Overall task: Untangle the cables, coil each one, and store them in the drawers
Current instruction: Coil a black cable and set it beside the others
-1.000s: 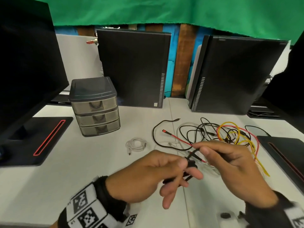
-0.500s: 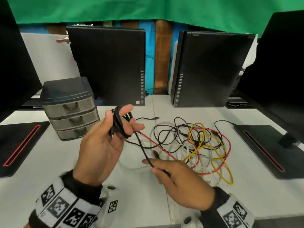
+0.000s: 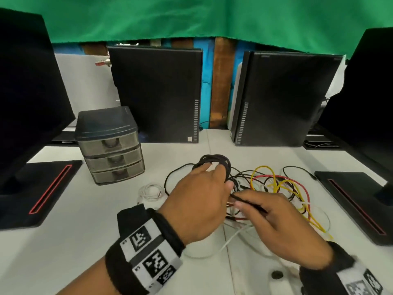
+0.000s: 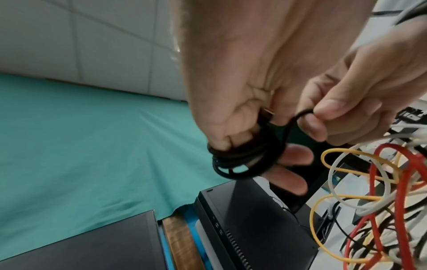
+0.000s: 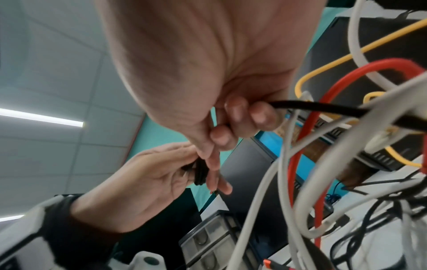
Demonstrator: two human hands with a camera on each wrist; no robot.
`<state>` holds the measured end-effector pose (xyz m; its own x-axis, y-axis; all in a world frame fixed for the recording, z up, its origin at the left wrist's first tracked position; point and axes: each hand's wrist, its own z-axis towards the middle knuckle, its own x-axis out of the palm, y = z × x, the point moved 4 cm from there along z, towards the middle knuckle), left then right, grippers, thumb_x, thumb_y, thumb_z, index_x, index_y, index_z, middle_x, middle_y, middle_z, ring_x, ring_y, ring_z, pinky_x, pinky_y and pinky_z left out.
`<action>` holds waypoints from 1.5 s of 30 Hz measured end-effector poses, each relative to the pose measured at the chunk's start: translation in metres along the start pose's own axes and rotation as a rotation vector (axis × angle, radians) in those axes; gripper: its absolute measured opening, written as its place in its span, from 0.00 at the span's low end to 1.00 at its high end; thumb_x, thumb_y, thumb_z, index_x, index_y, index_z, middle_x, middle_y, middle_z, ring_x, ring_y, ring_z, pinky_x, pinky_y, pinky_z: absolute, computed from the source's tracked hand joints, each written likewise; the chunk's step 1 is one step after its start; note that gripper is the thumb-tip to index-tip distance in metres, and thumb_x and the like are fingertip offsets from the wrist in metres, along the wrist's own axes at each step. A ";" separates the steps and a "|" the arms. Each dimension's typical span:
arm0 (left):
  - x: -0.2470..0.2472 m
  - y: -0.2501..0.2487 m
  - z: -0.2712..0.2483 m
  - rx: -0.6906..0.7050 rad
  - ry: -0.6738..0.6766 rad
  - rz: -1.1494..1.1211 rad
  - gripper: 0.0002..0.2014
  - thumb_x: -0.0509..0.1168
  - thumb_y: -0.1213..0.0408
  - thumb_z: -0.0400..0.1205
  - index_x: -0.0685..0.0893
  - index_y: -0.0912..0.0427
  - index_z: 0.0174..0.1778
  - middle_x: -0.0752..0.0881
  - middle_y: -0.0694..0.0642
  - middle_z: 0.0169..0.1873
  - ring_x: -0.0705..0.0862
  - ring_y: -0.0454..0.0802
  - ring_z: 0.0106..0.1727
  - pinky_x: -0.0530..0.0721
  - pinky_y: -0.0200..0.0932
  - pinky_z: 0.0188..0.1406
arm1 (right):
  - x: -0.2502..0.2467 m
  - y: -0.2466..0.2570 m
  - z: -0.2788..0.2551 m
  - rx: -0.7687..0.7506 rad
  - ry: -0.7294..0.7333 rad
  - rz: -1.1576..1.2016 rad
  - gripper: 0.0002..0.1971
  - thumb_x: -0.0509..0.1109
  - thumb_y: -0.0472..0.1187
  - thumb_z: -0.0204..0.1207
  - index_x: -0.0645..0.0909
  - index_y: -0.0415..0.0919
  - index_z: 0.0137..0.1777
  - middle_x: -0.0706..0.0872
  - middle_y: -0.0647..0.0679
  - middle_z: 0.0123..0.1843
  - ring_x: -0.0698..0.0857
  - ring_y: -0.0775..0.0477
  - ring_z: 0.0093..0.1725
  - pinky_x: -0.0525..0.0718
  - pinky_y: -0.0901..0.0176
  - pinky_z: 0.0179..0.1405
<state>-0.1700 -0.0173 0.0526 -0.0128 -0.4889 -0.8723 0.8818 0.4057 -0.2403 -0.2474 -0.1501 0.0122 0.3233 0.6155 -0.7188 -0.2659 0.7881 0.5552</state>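
My left hand [image 3: 202, 194] hovers over the table's middle, back up, with a coil of black cable [image 3: 214, 160] wound round its fingers. In the left wrist view the coil [image 4: 242, 160] hangs from the curled fingers [image 4: 221, 127]. My right hand [image 3: 276, 226] sits just right of it and pinches the same cable's free run [image 3: 248, 202] between thumb and fingers; the right wrist view shows that strand [image 5: 323, 107] leading off into the pile. A tangle of yellow, red, white and black cables [image 3: 276, 184] lies under and behind both hands.
A grey three-drawer unit [image 3: 110, 150] stands at the left, all drawers shut. A small coiled white cable [image 3: 151, 191] lies in front of it. Two black computer towers [image 3: 157, 94] stand at the back. Monitor bases [image 3: 350, 201] flank the work area.
My left hand has turned from palm-up to back-up and moved right over the tangle, still holding the coil. My right hand has risen to meet it with the black strand.
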 end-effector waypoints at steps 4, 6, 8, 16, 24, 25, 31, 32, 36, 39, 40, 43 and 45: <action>0.007 -0.001 0.004 0.077 0.181 0.167 0.14 0.58 0.51 0.88 0.73 0.58 0.60 0.85 0.53 0.46 0.81 0.51 0.54 0.55 0.35 0.69 | -0.004 -0.016 -0.003 0.094 -0.015 0.090 0.14 0.63 0.57 0.83 0.87 0.52 0.47 0.84 0.50 0.34 0.80 0.48 0.34 0.81 0.48 0.36; 0.013 0.002 0.004 0.158 0.182 0.271 0.14 0.68 0.54 0.83 0.79 0.60 0.56 0.86 0.53 0.39 0.85 0.53 0.45 0.63 0.40 0.64 | -0.006 -0.018 -0.004 0.170 0.015 0.151 0.12 0.67 0.58 0.77 0.88 0.53 0.45 0.86 0.51 0.35 0.82 0.48 0.36 0.80 0.51 0.39; 0.013 0.005 0.003 0.155 0.180 0.267 0.12 0.66 0.57 0.84 0.77 0.59 0.58 0.86 0.53 0.38 0.83 0.54 0.43 0.67 0.41 0.55 | -0.017 -0.019 -0.004 0.241 0.006 0.238 0.11 0.68 0.56 0.75 0.91 0.57 0.47 0.91 0.56 0.42 0.87 0.55 0.44 0.83 0.61 0.46; -0.004 0.036 -0.015 -0.022 0.202 0.231 0.16 0.55 0.45 0.88 0.68 0.50 0.65 0.81 0.50 0.51 0.75 0.50 0.57 0.69 0.40 0.50 | -0.026 -0.056 -0.014 0.319 0.790 -0.540 0.46 0.71 0.74 0.67 0.61 0.64 0.84 0.74 0.65 0.76 0.72 0.58 0.74 0.70 0.59 0.74; -0.049 0.075 -0.020 -0.249 0.238 -0.020 0.33 0.57 0.27 0.71 0.76 0.48 0.61 0.82 0.46 0.42 0.83 0.45 0.40 0.87 0.48 0.41 | -0.046 -0.125 0.010 0.475 0.482 -1.081 0.19 0.57 0.57 0.84 0.72 0.57 0.73 0.88 0.50 0.60 0.87 0.42 0.61 0.83 0.53 0.53; -0.053 0.075 -0.021 -0.261 0.228 -0.053 0.35 0.56 0.27 0.70 0.78 0.48 0.62 0.83 0.45 0.42 0.84 0.46 0.39 0.88 0.47 0.40 | -0.050 -0.134 0.016 0.516 0.433 -1.079 0.18 0.58 0.54 0.84 0.73 0.56 0.72 0.89 0.49 0.60 0.88 0.41 0.60 0.84 0.52 0.53; -0.058 0.068 -0.018 -0.306 0.199 -0.064 0.31 0.58 0.34 0.72 0.79 0.47 0.67 0.73 0.30 0.38 0.80 0.37 0.33 0.77 0.30 0.31 | -0.101 -0.184 0.044 0.941 0.075 -0.749 0.23 0.64 0.58 0.82 0.74 0.52 0.74 0.86 0.44 0.65 0.86 0.38 0.59 0.83 0.47 0.57; -0.059 0.070 -0.019 -0.314 0.190 -0.067 0.32 0.58 0.33 0.70 0.79 0.47 0.65 0.74 0.33 0.37 0.80 0.38 0.33 0.78 0.31 0.32 | -0.104 -0.191 0.042 0.993 0.054 -0.691 0.26 0.67 0.61 0.80 0.74 0.51 0.74 0.86 0.44 0.66 0.86 0.38 0.60 0.83 0.47 0.59; -0.077 0.090 -0.020 -0.378 -0.016 -0.057 0.23 0.62 0.35 0.70 0.81 0.45 0.54 0.81 0.44 0.33 0.80 0.39 0.34 0.76 0.35 0.34 | -0.117 -0.204 0.036 1.063 -0.113 -0.422 0.18 0.71 0.56 0.80 0.85 0.39 0.51 0.91 0.41 0.39 0.91 0.39 0.39 0.87 0.53 0.42; -0.108 0.119 -0.024 -0.520 -0.344 0.033 0.16 0.69 0.41 0.76 0.81 0.49 0.49 0.82 0.47 0.33 0.83 0.48 0.37 0.79 0.46 0.38 | -0.136 -0.213 0.026 1.146 -0.211 -0.423 0.21 0.72 0.53 0.80 0.86 0.32 0.55 0.90 0.36 0.46 0.89 0.34 0.45 0.87 0.49 0.47; -0.117 0.130 -0.027 -0.572 -0.438 0.053 0.15 0.70 0.43 0.78 0.81 0.51 0.49 0.82 0.47 0.33 0.83 0.52 0.39 0.80 0.49 0.39 | -0.143 -0.218 0.022 1.176 -0.250 -0.445 0.22 0.72 0.52 0.80 0.85 0.29 0.58 0.87 0.36 0.46 0.87 0.33 0.44 0.86 0.48 0.45; -0.133 0.147 -0.037 -0.643 -0.607 0.017 0.14 0.70 0.43 0.79 0.80 0.49 0.46 0.81 0.48 0.31 0.83 0.55 0.37 0.85 0.56 0.43 | -0.152 -0.227 0.016 1.232 -0.253 -0.458 0.21 0.77 0.47 0.75 0.84 0.29 0.58 0.83 0.38 0.39 0.82 0.38 0.34 0.84 0.50 0.37; -0.132 0.143 -0.038 -0.610 -0.597 -0.006 0.14 0.70 0.44 0.79 0.81 0.51 0.41 0.83 0.48 0.30 0.83 0.53 0.33 0.84 0.52 0.38 | -0.144 -0.224 0.020 1.194 -0.105 -0.460 0.26 0.84 0.47 0.67 0.82 0.34 0.59 0.87 0.39 0.46 0.87 0.37 0.42 0.89 0.45 0.48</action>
<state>-0.0603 0.1349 0.1175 0.3847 -0.7482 -0.5406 0.4724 0.6627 -0.5810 -0.2163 -0.4151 -0.0002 0.2520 0.2403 -0.9374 0.8462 0.4153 0.3339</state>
